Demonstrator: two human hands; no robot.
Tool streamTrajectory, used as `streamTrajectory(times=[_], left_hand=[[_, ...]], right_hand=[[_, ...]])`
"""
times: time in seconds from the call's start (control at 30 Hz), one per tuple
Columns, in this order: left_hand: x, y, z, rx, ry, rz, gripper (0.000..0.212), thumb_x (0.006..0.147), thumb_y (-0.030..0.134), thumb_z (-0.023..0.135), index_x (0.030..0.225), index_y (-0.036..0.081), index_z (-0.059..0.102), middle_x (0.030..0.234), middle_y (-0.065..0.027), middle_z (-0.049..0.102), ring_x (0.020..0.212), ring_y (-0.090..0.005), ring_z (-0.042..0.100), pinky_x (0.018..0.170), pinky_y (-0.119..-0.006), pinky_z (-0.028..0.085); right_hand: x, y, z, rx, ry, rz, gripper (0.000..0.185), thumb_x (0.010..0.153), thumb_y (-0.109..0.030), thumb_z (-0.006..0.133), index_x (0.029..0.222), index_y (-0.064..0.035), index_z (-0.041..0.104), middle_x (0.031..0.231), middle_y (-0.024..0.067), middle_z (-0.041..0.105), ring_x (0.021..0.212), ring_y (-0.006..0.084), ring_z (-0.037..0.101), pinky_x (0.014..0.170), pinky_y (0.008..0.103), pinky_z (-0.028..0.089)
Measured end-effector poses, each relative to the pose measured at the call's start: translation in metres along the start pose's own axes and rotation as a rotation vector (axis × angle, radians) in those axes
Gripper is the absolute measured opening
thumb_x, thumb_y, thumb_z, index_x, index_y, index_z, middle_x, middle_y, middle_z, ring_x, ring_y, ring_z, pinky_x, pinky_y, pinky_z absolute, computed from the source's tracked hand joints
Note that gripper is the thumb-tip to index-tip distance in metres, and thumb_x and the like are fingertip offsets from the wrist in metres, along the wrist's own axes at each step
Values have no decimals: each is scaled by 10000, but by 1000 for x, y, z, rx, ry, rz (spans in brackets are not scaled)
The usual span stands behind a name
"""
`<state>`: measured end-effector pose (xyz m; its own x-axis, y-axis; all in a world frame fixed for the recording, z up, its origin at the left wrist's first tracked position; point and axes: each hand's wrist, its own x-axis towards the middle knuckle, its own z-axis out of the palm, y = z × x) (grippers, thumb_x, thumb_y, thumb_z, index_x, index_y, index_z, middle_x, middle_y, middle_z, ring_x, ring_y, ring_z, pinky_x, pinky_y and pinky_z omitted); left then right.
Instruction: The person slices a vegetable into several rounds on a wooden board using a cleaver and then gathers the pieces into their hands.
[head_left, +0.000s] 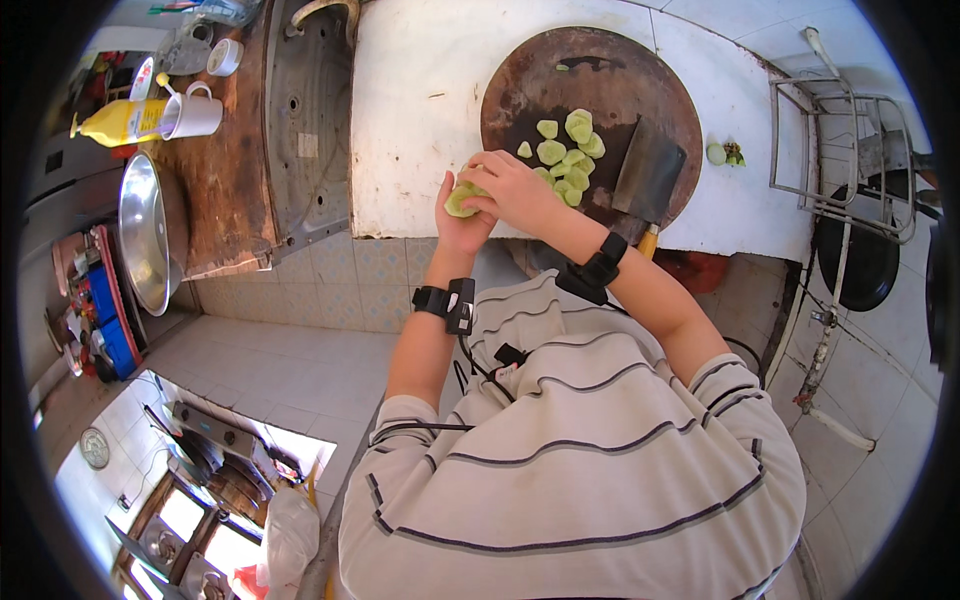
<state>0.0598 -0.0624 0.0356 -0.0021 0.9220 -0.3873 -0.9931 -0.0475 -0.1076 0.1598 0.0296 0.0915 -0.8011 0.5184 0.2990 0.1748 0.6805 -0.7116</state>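
Note:
My left hand (466, 232) is cupped at the left front rim of a round wooden chopping board (525, 67), with a small pile of pale green cucumber slices (459, 202) in it. From above, my right hand (514, 187) reaches across, its fingers curled onto the same slices and partly hiding them. More cucumber slices (577, 127) lie loose on the board, some overlapping, just beyond my right hand. To their right a cleaver (649, 172) rests flat, its wooden handle (649, 241) jutting over the board's near edge.
The board sits on a white countertop (412, 97). Cucumber ends (718, 154) lie right of it, near a metal rack (847, 142). At left are a metal sink (311, 127), a steel basin (142, 232), a white mug (193, 115) and a yellow pump bottle (112, 122).

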Motion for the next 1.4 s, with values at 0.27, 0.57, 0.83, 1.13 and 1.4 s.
streamTrajectory(times=[0.27, 0.57, 0.83, 1.13, 1.4], left_hand=[[-43, 7, -38, -59, 130, 90, 414, 860, 414, 418, 1070, 78, 538, 1130, -122, 532, 1018, -282, 521, 814, -438, 447], [-106, 15, -66, -58, 137, 242, 385, 845, 384, 439, 1061, 86, 551, 1124, -132, 536, 1004, -292, 526, 788, -440, 459], [-171, 18, -83, -148, 165, 405, 429, 835, 366, 455, 1070, 15, 530, 1098, -129, 550, 957, -281, 552, 769, -436, 480], [-245, 43, -94, -204, 128, 635, 443, 834, 362, 477, 1094, 4, 508, 1103, -137, 539, 962, -275, 543, 774, -407, 479], [-312, 106, -91, -192, 100, 846, 408, 832, 325, 488, 1078, 0, 501, 1084, -140, 530, 935, -269, 544, 753, -388, 480]], right_hand=[[-16, 85, -76, -270, 85, 264, 211, 699, -142, 634, 895, -62, 632, 897, 130, 585, 859, 311, 549, 763, 376, 452], [-25, 102, -67, -484, -125, 664, 530, 722, -460, 632, 1014, -23, 566, 941, 142, 580, 906, 288, 567, 739, 375, 473], [-29, 113, -64, -583, -91, 581, 448, 709, -393, 649, 959, -31, 564, 934, 157, 588, 899, 316, 561, 761, 389, 465], [-16, 87, -63, -546, -25, 362, 417, 706, -306, 653, 1050, -86, 570, 979, 162, 565, 918, 347, 530, 785, 409, 434], [-3, 22, -10, -357, -133, 99, 229, 686, -141, 658, 883, -39, 605, 881, 142, 589, 870, 317, 545, 782, 378, 430]])
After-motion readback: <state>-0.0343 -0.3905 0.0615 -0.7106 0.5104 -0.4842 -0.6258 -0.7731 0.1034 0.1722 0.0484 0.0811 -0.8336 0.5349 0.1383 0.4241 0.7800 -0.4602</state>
